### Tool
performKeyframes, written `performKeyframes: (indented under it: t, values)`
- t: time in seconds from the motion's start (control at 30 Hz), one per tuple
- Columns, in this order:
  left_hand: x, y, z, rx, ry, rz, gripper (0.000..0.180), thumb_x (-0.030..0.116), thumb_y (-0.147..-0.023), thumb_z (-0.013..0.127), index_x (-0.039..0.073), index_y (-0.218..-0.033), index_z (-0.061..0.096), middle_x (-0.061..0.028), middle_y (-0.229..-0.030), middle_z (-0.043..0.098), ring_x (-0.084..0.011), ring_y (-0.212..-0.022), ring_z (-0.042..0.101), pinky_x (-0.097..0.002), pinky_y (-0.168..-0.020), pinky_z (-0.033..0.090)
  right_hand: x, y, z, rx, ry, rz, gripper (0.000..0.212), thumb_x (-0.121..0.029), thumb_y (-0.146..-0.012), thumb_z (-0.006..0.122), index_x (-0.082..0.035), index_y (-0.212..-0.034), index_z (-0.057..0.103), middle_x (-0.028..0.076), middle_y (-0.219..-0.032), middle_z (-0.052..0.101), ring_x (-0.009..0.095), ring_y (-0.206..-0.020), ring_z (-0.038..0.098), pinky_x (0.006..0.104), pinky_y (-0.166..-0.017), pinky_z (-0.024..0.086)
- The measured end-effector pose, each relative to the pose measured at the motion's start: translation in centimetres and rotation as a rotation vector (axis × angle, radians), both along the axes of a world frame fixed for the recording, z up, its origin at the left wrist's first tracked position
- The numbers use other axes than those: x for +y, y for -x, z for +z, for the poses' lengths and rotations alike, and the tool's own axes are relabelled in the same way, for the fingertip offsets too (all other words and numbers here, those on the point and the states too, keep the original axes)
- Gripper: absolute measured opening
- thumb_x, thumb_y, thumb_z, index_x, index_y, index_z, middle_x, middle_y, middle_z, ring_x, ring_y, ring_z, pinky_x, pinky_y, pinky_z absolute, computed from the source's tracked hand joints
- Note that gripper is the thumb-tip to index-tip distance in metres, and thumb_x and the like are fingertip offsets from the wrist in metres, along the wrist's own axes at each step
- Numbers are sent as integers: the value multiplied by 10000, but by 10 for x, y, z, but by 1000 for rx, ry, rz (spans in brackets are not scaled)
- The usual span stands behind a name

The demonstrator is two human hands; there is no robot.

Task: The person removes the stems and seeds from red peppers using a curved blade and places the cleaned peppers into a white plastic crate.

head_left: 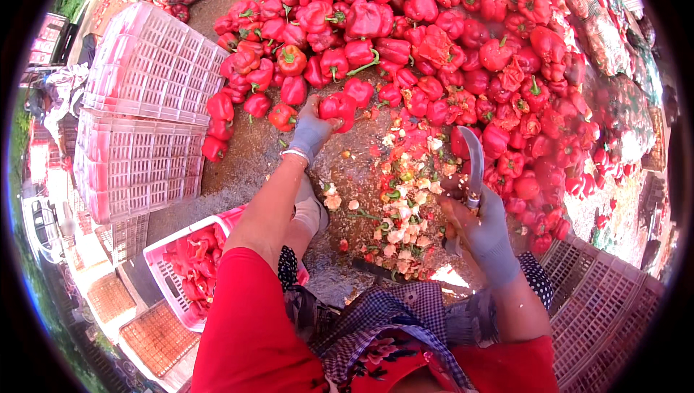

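My left hand [311, 133], in a grey glove, reaches to the near edge of a big heap of red bell peppers [434, 46]. Its fingers are closed around one red bell pepper [337, 109]. On the right, my gloved right hand [491, 237] grips a knife [474, 158] with a curved blade pointing up. Between the hands, cut-out pepper cores and seeds [405, 223] lie scattered over the wet ground. The knife's handle is mostly hidden inside the right hand.
A pink crate [235, 221] with cut red peppers stands by my left side. Tall pink-white crates [148, 165] are stacked at the left, and more crates [607, 313] stand at the lower right. Filled net sacks [589, 17] line the far right.
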State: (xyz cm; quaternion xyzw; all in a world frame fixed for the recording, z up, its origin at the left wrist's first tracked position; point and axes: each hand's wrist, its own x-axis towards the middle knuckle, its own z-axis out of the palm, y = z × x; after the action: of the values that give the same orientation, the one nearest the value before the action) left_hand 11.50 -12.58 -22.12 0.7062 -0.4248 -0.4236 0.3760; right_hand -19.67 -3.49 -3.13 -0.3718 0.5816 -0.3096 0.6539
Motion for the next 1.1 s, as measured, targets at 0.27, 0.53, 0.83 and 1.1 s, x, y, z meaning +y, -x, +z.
performKeyframes:
  t: [0.27,0.53,0.83,1.1]
  values:
    - [58,64,168,53,435,-337,701,-89,-678,776,38,-1259,405,-80,-1201,509,-181,-1136,531,-318,-976,465,10,-20,8,36,128,250,258,-150,-885,636,3,-1078,559,79,-799,608,114,-564,567,285,-507,466]
    - [120,79,205,-27,478,-349,614,-66,-700,728,12,-1230,427,-108,-1152,535,-204,-1109,572,-339,-956,489,27,-18,28,141,281,424,280,-192,-863,633,5,-1052,568,116,-818,634,204,-720,626,362,-665,495]
    - [117,99,212,-575,775,-455,446,-20,-709,660,18,-1135,535,-171,-1097,593,-342,-984,628,-373,-831,528,14,-15,27,374,358,477,250,-197,-861,583,14,-993,561,167,-793,622,268,-752,624,393,-682,485]
    - [114,102,205,-508,787,-396,420,-36,-712,671,18,-1109,544,-167,-1082,596,-342,-981,609,-379,-841,508,12,-14,19,408,317,517,329,-255,-874,547,30,-1038,562,285,-849,630,419,-871,639,476,-767,480]
